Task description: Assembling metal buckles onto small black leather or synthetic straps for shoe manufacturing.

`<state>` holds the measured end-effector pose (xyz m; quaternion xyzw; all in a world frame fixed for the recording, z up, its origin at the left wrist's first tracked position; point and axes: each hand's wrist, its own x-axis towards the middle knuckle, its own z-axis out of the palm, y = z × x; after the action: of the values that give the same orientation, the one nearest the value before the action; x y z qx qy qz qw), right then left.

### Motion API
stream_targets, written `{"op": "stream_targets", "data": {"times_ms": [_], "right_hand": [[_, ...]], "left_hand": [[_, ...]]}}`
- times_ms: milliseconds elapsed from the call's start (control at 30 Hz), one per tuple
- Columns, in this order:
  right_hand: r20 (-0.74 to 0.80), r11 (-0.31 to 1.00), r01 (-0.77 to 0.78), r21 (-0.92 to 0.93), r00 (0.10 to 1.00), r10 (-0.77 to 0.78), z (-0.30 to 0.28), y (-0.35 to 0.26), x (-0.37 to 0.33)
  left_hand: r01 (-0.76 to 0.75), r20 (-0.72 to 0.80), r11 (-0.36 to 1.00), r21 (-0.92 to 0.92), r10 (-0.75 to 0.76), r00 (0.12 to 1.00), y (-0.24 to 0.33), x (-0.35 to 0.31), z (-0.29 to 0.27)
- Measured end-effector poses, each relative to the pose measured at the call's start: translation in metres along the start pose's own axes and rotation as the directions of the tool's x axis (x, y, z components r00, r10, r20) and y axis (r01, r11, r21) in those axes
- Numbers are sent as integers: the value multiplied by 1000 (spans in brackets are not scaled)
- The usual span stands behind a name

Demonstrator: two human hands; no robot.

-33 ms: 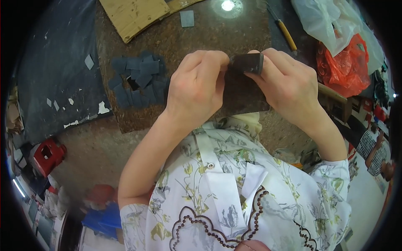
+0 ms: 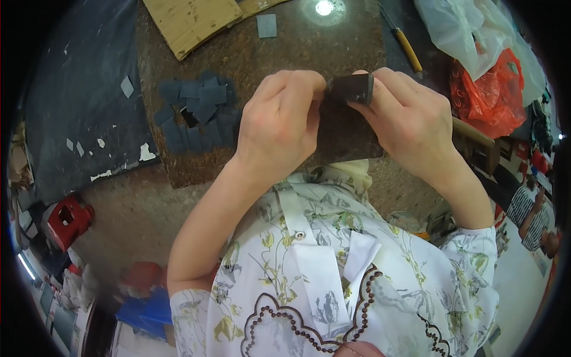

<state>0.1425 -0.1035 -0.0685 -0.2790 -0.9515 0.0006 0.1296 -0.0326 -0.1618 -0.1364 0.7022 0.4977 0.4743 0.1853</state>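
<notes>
Between my two hands, above the brown board, is a small dark rectangular piece (image 2: 348, 88) with a paler edge on its right. It looks like leather or thin sheet, but I cannot tell which. My right hand (image 2: 413, 113) grips its right end, thumb below and fingers curled above. My left hand (image 2: 278, 122) is closed at its left end, the fingertips mostly hidden behind the knuckles. Left of that hand, a loose pile of dark blue-grey square pieces (image 2: 205, 113) lies on the board. One lighter grey square (image 2: 267, 25) lies apart near the far side.
The brown board (image 2: 250, 59) rests on a black surface (image 2: 77, 113) scattered with pale scraps. Cardboard (image 2: 190, 21) lies at the far left of the board. To the right are a wooden-handled tool (image 2: 407, 50), a red plastic bag (image 2: 491, 95) and a clear bag (image 2: 458, 30).
</notes>
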Motion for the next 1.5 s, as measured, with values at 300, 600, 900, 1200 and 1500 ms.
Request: {"op": "stream_targets", "data": {"times_ms": [300, 600, 900, 1200, 1500], "right_hand": [[-5, 1000, 28, 9, 1000, -28, 2, 5, 1], [-23, 994, 24, 107, 1000, -22, 1, 14, 2], [-7, 992, 73, 103, 997, -73, 2, 16, 5], [18, 993, 74, 97, 997, -76, -5, 16, 10], [20, 989, 104, 103, 994, -106, -3, 15, 11]], "left_hand": [[215, -122, 977, -17, -215, 969, 12, -2, 12], [283, -114, 959, -27, -285, 952, 13, -1, 11], [267, -92, 964, -11, -267, 959, 12, 0, 8], [303, -83, 953, -15, -303, 949, 11, 0, 6], [288, -103, 958, -9, -287, 952, 10, 0, 6]]}}
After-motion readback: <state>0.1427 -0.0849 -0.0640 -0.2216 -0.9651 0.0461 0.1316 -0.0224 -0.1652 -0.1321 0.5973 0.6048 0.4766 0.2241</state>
